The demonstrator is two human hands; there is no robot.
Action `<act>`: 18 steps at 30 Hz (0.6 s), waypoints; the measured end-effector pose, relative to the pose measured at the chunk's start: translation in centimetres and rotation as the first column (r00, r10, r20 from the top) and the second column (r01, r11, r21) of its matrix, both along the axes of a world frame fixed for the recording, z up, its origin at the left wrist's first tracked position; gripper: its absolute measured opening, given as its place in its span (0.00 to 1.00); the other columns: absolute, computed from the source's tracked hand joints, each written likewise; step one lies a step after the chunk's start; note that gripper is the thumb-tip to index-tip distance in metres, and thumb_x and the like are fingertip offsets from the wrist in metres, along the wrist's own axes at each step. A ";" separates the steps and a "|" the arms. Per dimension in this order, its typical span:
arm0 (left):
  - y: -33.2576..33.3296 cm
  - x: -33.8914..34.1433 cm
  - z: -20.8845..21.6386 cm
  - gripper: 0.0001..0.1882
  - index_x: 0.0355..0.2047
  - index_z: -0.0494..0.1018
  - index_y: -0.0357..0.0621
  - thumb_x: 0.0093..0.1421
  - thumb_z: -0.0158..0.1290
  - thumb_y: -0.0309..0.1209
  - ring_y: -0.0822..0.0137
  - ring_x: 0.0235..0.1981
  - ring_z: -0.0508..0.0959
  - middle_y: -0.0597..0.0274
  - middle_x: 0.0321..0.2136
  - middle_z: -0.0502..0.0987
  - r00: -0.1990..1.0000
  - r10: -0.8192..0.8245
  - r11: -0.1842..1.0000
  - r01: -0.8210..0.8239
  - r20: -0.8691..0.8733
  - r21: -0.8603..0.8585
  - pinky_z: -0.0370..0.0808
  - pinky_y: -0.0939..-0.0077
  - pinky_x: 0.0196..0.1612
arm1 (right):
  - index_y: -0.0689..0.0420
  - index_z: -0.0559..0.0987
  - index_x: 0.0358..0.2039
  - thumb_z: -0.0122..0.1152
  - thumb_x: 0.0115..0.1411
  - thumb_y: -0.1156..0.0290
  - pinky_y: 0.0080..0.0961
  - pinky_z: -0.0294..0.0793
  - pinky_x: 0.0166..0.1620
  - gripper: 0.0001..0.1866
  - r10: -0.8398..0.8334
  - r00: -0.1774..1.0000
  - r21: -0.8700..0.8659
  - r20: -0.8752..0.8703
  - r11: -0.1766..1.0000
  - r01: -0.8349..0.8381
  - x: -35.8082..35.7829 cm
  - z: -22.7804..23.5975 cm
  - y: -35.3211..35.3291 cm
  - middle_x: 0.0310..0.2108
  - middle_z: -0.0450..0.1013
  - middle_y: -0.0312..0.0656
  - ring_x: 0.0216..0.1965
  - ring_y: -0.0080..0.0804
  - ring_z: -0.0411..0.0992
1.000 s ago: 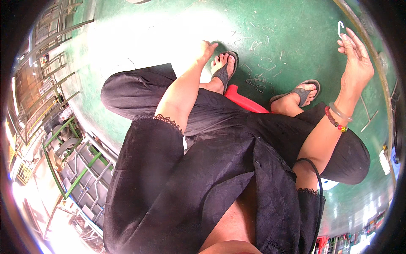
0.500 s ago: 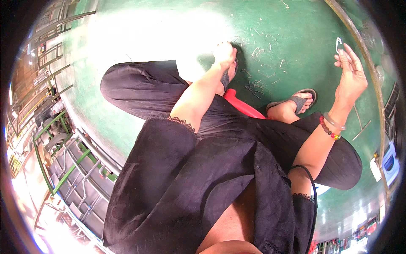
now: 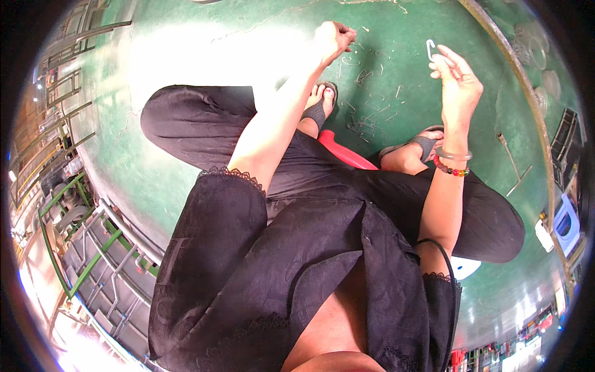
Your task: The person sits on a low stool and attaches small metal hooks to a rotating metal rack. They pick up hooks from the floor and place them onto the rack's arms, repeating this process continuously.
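My right hand (image 3: 462, 90) is raised over the floor at the right, its thumb and fingers pinching a small white hook (image 3: 430, 49) that sticks up past the fingertips. My left hand (image 3: 333, 42) reaches out beyond my left foot with its fingers curled together; whatever may be in them is too small to make out. Just past those fingers the scattered thin wire hooks (image 3: 364, 75) begin on the green floor. Another cluster of hooks (image 3: 365, 126) lies between my feet.
A red plastic piece (image 3: 347, 154) shows between my sandalled feet. Along the right runs a long curved bar (image 3: 524, 77), with a thin metal rod (image 3: 507, 152) and a light-blue plastic item (image 3: 565, 226) near it. Metal tube frames (image 3: 118, 254) stand at the left.
My right hand has moved left with the white hook, toward the middle. My left hand has moved farther out, away from my left foot, which now shows uncovered.
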State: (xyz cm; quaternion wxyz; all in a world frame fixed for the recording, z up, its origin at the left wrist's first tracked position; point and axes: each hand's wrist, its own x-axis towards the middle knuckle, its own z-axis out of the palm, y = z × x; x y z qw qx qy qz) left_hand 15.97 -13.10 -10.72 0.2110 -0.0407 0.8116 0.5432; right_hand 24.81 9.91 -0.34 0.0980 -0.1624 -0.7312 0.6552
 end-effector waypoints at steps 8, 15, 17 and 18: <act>6.4 2.9 11.2 0.10 0.36 0.73 0.31 0.59 0.52 0.28 0.70 0.32 0.77 0.56 0.32 0.77 0.980 -0.077 0.672 -0.086 0.185 0.736 0.78 0.76 0.38 | 0.69 0.76 0.40 0.58 0.54 0.82 0.17 0.72 0.33 0.12 -0.050 0.998 -0.226 -0.023 0.973 0.043 0.7 0.0 -1.8 0.28 0.76 0.42 0.27 0.23 0.73; 8.4 1.4 15.0 0.10 0.37 0.75 0.42 0.60 0.53 0.34 0.74 0.40 0.74 0.65 0.38 0.77 0.989 -0.089 0.670 -0.026 0.114 0.742 0.72 0.73 0.45 | 0.68 0.71 0.47 0.58 0.55 0.82 0.16 0.74 0.34 0.18 -0.192 0.954 -0.145 -0.232 0.976 0.161 -0.4 4.0 -2.6 0.29 0.76 0.40 0.27 0.22 0.74; 8.7 1.4 15.5 0.10 0.36 0.74 0.43 0.61 0.51 0.35 0.74 0.40 0.75 0.64 0.37 0.77 0.992 -0.095 0.669 -0.002 0.088 0.744 0.73 0.74 0.44 | 0.68 0.71 0.48 0.58 0.55 0.83 0.16 0.74 0.35 0.18 -0.214 0.927 -0.159 -0.307 0.972 0.172 -0.3 4.4 -3.0 0.29 0.76 0.40 0.28 0.22 0.74; 8.7 1.2 15.8 0.09 0.36 0.74 0.43 0.61 0.51 0.35 0.74 0.40 0.75 0.64 0.37 0.77 0.991 -0.108 0.651 0.014 0.074 0.759 0.73 0.75 0.43 | 0.67 0.71 0.48 0.58 0.55 0.84 0.16 0.75 0.35 0.18 -0.219 0.917 -0.184 -0.332 0.969 0.165 -0.5 4.8 -3.3 0.31 0.75 0.41 0.28 0.22 0.74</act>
